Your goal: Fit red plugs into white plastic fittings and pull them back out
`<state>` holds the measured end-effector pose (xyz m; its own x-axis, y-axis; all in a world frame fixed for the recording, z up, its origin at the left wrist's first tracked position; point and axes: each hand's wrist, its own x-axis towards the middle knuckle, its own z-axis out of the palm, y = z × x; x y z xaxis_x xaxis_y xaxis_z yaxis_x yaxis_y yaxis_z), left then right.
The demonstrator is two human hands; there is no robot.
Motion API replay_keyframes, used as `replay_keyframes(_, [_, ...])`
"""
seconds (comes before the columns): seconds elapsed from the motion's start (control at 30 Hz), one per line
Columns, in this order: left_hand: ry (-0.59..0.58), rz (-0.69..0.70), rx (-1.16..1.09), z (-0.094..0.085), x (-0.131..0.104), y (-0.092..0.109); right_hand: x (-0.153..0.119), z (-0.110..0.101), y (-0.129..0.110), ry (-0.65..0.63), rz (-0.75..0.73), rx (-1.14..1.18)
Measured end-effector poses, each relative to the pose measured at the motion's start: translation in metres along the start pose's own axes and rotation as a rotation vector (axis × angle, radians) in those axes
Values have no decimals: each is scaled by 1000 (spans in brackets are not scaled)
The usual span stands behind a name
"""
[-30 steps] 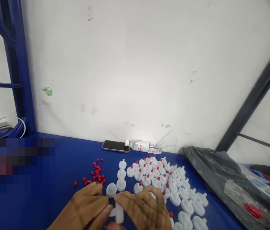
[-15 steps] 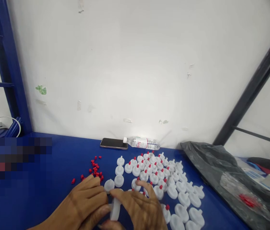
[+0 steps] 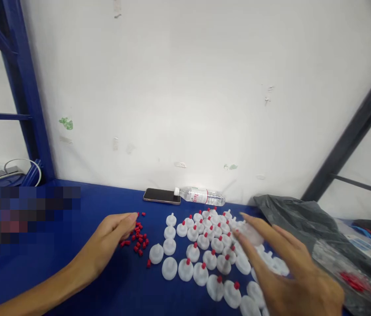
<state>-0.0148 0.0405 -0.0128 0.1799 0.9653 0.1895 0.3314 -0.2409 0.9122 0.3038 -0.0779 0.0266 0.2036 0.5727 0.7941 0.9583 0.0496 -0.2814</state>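
My left hand (image 3: 114, 235) is at the left edge of a small pile of red caps (image 3: 138, 237), thumb and fingers pressed together; what they pinch is hidden. My right hand (image 3: 282, 261) reaches over the right part of the white round pieces, holding a blurred translucent white piece (image 3: 251, 232) between thumb and fingers. Many white round pieces with red-capped spouts (image 3: 185, 269) lie in the middle. A short column of uncapped white pieces (image 3: 169, 246) stands between them and the red caps.
A phone (image 3: 161, 196) and a clear bottle (image 3: 201, 195) lie by the wall. At the right is a dark plastic sheet (image 3: 280, 215) with a clear bag of red pieces (image 3: 353, 281). Blue frame posts (image 3: 30, 87) rise at left.
My hands have moved apart from the white piece they were both at. The left went up to the red caps, the right swung right over the white pieces. The view shifted slightly.
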Motion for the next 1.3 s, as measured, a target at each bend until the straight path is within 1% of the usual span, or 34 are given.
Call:
replay_keyframes(0.07, [-2, 205, 229, -1, 3, 2, 12, -10, 18, 13, 46, 9])
replay_keyframes(0.13, [17, 351, 392, 2, 2, 2, 18, -13, 28, -57, 90, 23])
replay_keyframes(0.2, [4, 445, 469, 4, 0, -1, 18, -11, 30, -124, 121, 42])
replay_keyframes(0.27, [-19, 491, 477, 5, 0, -6, 17, -6, 29, -151, 86, 90])
replay_keyframes(0.37, [-39, 493, 472, 2, 5, -16, 15, 2, 28, -141, -28, 151])
replay_keyframes(0.43, [-47, 494, 485, -1, 9, -23, 15, 6, 29, -143, -42, 146])
replay_keyframes(0.5, [-55, 509, 500, -2, 11, -29, 17, 8, 30, -177, -11, 148])
replay_keyframes(0.6, [-66, 537, 510, -2, 13, -33, 19, 7, 32, -298, 60, 193])
replay_keyframes(0.7, [-73, 528, 499, -1, 11, -30, 21, 5, 37, -395, 104, 230])
replay_keyframes(0.87, [-77, 501, 502, 0, 8, -24, 21, 4, 47, -527, 146, 180])
replay_keyframes(1.0, [-56, 532, 533, 1, 8, -29, 19, 5, 44, -668, 182, 168])
replay_keyframes(1.13, [2, 580, 506, 2, 8, -34, 18, 5, 36, -796, 238, 160])
replay_keyframes(1.2, [14, 594, 493, 3, 7, -34, 19, 3, 35, -835, 246, 146])
replay_keyframes(1.3, [18, 592, 490, 3, 6, -33, 20, 1, 38, -835, 228, 122])
